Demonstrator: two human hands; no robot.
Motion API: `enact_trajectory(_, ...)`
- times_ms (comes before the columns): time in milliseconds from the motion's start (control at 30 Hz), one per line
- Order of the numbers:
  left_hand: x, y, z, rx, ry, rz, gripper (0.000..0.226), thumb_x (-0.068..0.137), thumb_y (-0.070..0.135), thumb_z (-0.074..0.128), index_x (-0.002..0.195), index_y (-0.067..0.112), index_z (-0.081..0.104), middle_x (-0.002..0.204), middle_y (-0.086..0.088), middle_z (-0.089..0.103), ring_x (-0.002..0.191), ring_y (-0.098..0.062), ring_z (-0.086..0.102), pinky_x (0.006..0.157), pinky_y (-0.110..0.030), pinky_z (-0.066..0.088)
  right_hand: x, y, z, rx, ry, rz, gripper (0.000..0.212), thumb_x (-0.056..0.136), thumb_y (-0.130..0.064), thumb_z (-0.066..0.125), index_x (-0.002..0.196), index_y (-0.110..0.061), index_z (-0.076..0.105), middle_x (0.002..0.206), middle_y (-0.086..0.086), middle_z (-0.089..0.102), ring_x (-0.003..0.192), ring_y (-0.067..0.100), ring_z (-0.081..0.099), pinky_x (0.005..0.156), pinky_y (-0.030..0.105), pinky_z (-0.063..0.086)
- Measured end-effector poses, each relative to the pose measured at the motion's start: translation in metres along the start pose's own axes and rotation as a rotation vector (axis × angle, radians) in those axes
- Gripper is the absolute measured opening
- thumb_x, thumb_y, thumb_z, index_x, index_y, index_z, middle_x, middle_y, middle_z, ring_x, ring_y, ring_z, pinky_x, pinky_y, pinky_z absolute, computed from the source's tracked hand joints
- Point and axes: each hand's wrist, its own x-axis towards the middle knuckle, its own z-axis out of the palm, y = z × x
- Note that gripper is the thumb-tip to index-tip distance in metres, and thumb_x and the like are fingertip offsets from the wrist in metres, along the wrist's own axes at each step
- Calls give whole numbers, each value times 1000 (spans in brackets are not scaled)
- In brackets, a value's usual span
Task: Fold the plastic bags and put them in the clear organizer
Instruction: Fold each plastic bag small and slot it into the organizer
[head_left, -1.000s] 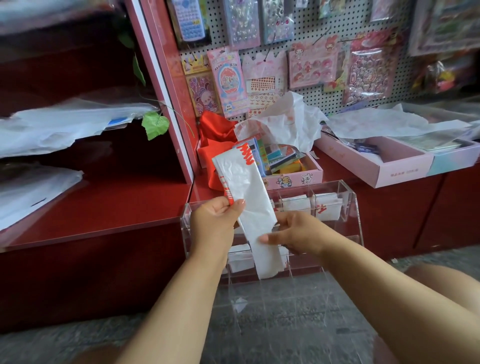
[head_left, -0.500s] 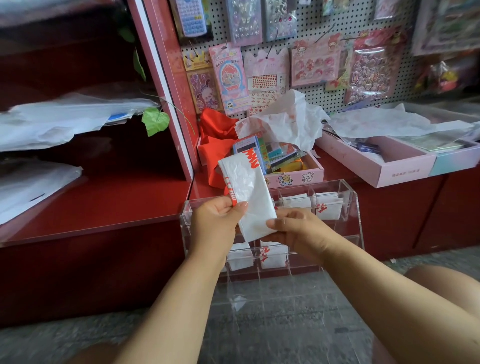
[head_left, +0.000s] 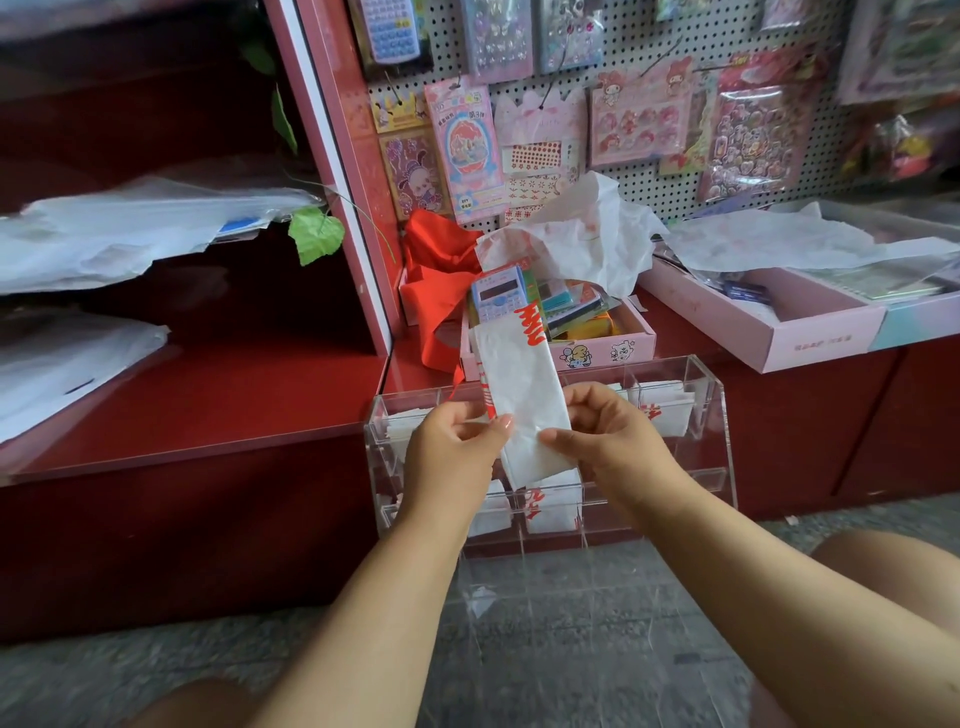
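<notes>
I have the bag (head_left: 524, 400) up in front of me, folded into a narrow white strip with red print at its top end, tilted so the top leans left. My left hand (head_left: 457, 447) pinches its left edge low down, thumb on the front and fingers curled behind. My right hand (head_left: 605, 441) pinches the right edge at about the same height, thumb across the front face. The strip's bottom edge hangs just below both thumbs.

Right behind the bag stands the organizer (head_left: 722, 415), clear, on the grey floor (head_left: 571, 649) against the red counter (head_left: 208, 405). Its upper row holds folded bags on the right side; the lower row has folded bags in the cells directly under my hands. The cell behind my hands I cannot see into.

Beyond the organizer's top rim sits a pink box (head_left: 597, 353) of small goods, close to the strip's upper end. The counter top to my left is open red surface up to the pillar (head_left: 343, 171). Between my forearms the floor is open.
</notes>
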Motion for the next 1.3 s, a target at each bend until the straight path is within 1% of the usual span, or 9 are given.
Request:
enact_trajectory(67,0,-1,0,-16,-36,-177,58,65,56,78,106,16,65,101,-2,73,92,-20,70,83,-40,57,0,0,-1,-6,5,-15,27,82,12,64,96,-10,57,82,8,72,74,21,69,68,35,58)
enact_trajectory(167,-3,-2,1,-244,-141,-322,39,82,32,77,107,7,62,102,-12,74,92,-28,72,76,-36,58,1,0,-1,-25,-9,-2,29,81,13,65,96,-11,57,82,9,72,74,22,69,68,35,58)
enact_trajectory(367,4,2,7,-265,-3,-75,30,89,-3,64,116,10,60,96,-5,73,79,-13,70,74,-30,57,2,5,3,-107,-20,33,32,82,9,67,102,-13,55,92,20,71,78,23,69,76,46,54)
enact_trajectory(567,-2,2,7,-184,-34,7,56,74,17,74,126,24,53,94,2,77,89,-20,73,90,-52,55,-1,1,6,-153,67,-61,37,86,-8,70,102,-27,42,96,29,66,82,31,65,79,53,52)
enact_trajectory(733,-5,-3,8,-196,-1,83,64,84,3,71,128,37,40,78,13,75,81,-13,71,89,-42,54,-4,-1,7,-152,64,-118,36,89,4,63,96,-23,41,86,24,68,76,26,62,70,42,49)
enact_trajectory(867,-5,-2,5,-201,44,65,61,83,4,73,133,24,43,78,11,75,86,-15,72,90,-40,55,-3,0,8,-214,82,-96,39,86,-1,68,104,-27,45,77,5,71,75,18,67,73,38,54)
enact_trajectory(1000,-4,3,1,-183,-17,30,44,84,2,73,119,20,55,80,8,76,78,-9,73,77,-29,57,-4,-8,6,-234,11,45,12,88,-16,68,99,-13,66,81,0,74,67,7,68,62,23,52)
enact_trajectory(1167,-4,4,-4,-119,-132,14,23,84,1,72,102,13,68,90,-1,77,90,-22,73,85,-37,56,-2,-5,-1,-231,19,34,22,88,-12,68,84,10,69,61,-5,64,48,-1,53,48,11,40)
enact_trajectory(1300,-6,5,-8,-4,-149,-42,2,89,22,71,87,20,70,76,5,67,67,-9,60,63,-26,45,0,-5,-1,-302,55,-10,23,85,-10,71,74,10,66,59,-4,60,48,0,51,48,12,41)
